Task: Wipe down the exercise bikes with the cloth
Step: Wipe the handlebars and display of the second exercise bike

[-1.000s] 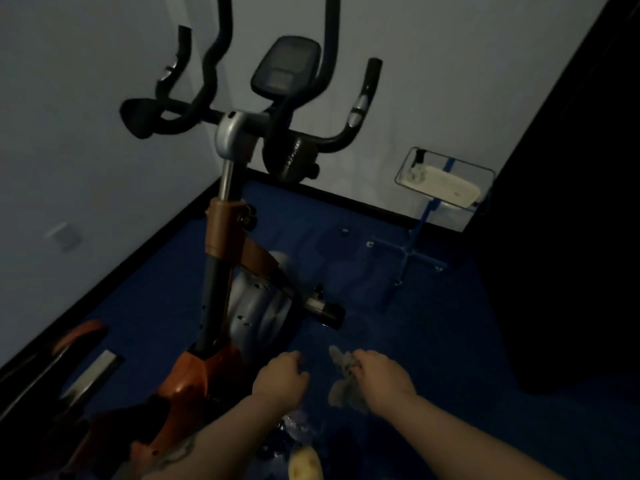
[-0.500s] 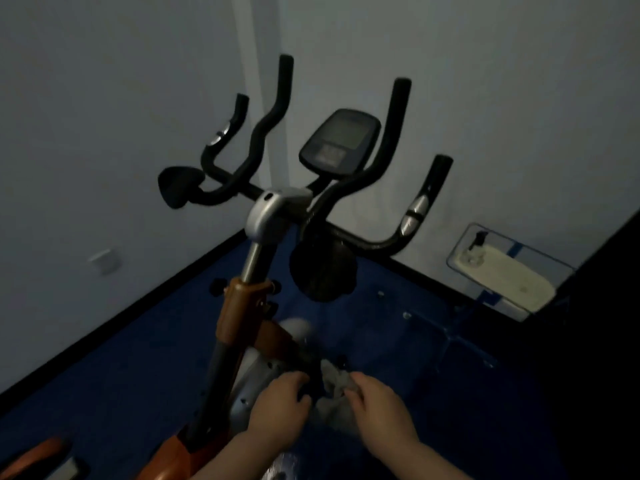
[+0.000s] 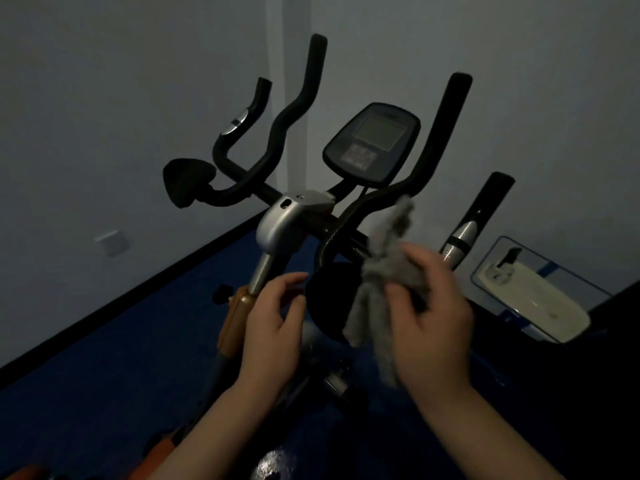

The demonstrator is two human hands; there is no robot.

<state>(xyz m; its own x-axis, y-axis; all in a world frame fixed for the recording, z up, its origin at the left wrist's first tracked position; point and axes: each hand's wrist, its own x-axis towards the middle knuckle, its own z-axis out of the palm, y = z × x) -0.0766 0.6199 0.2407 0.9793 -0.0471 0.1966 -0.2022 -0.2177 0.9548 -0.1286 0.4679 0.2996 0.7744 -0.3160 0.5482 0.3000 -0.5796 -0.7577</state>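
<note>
Head view: the right hand (image 3: pixel 429 317) bunches the grey cloth (image 3: pixel 384 278) in curled fingers beside the exercise bike (image 3: pixel 284 226), while the left hand (image 3: pixel 273 327) hovers loosely curled, holding nothing.

Fuzzy grey cloth (image 3: pixel 388 271); matt black handlebars (image 3: pixel 440 143), glossy silver metal stem (image 3: pixel 277 226).

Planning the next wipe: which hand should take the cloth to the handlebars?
Probably the right hand: it already grips the cloth, raised just in front of the handlebars. The left hand holds nothing and sits lower, near the post.
</note>
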